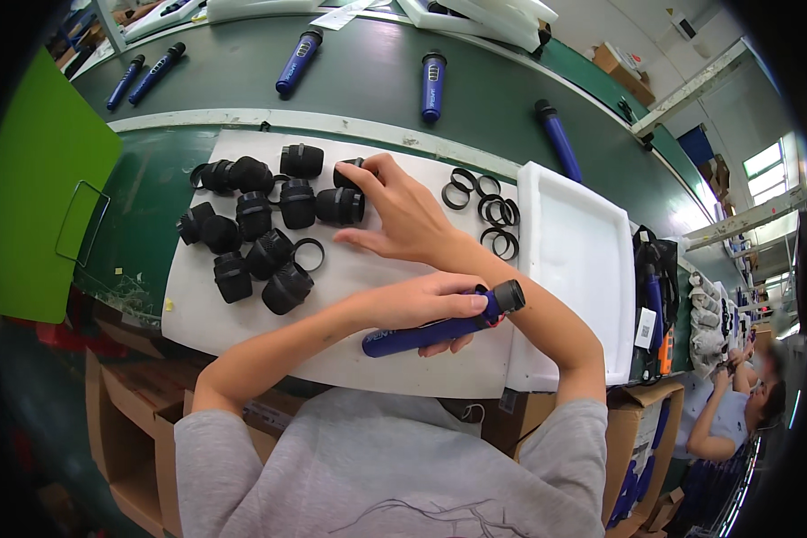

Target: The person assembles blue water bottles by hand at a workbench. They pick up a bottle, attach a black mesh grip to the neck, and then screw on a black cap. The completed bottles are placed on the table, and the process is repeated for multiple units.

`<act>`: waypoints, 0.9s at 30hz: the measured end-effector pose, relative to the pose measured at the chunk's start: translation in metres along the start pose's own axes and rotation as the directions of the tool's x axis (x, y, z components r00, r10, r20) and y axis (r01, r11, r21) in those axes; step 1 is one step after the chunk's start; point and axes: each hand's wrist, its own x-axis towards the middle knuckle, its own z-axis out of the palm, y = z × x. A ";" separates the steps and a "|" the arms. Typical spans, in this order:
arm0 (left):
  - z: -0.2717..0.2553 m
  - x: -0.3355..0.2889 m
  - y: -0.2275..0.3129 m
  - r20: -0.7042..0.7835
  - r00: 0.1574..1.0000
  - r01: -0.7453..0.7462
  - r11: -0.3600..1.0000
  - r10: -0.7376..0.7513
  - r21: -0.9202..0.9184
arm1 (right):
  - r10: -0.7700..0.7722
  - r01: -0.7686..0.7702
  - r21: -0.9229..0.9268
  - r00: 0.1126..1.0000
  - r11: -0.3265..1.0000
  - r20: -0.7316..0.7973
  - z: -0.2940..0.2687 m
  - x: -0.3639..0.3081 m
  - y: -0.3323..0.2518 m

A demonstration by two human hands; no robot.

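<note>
My left hand (419, 303) is wrapped round a blue microphone body (402, 338), which lies slantwise above the board with its black end to the right. My right forearm crosses behind that end. My right hand (405, 213) reaches over the pile with thumb and fingers apart. Between them is one black microphone head (339, 206); another black head (354, 170) is partly hidden under the index finger. Several more black microphone heads (253, 213) lie on the white board (350, 305), with a loose black ring (308, 255) beside them.
Several black rings (496, 212) lie at the board's right, beside a white foam tray (578, 269). Blue microphones (433, 85) are spread along the green bench (368, 85) beyond. A green panel (40, 188) stands left. Cardboard boxes (139, 421) sit below; a co-worker (722, 412) is far right.
</note>
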 end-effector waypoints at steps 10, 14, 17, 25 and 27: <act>-0.004 0.002 -0.006 -0.037 0.999 -0.035 0.999 0.034 -0.014 | 0.271 -0.265 0.176 0.962 0.948 -0.015 -0.029 -0.038 0.020; 0.001 0.004 0.001 -0.155 0.988 0.021 0.996 -0.008 0.082 | 0.633 -0.534 0.514 0.774 0.671 -0.024 -0.094 -0.075 0.029; 0.002 0.005 0.003 -0.260 0.965 0.049 0.995 -0.024 0.091 | 0.696 -0.439 0.800 0.718 0.409 0.037 -0.123 -0.103 0.035; -0.005 0.008 0.004 -0.378 0.923 0.114 0.990 -0.074 0.085 | 0.503 -0.364 0.883 0.846 0.296 0.180 -0.128 -0.118 0.005; -0.008 0.008 0.004 -0.408 0.907 0.159 0.983 -0.108 0.093 | 0.431 -0.365 0.807 0.889 0.464 0.154 -0.126 -0.121 0.007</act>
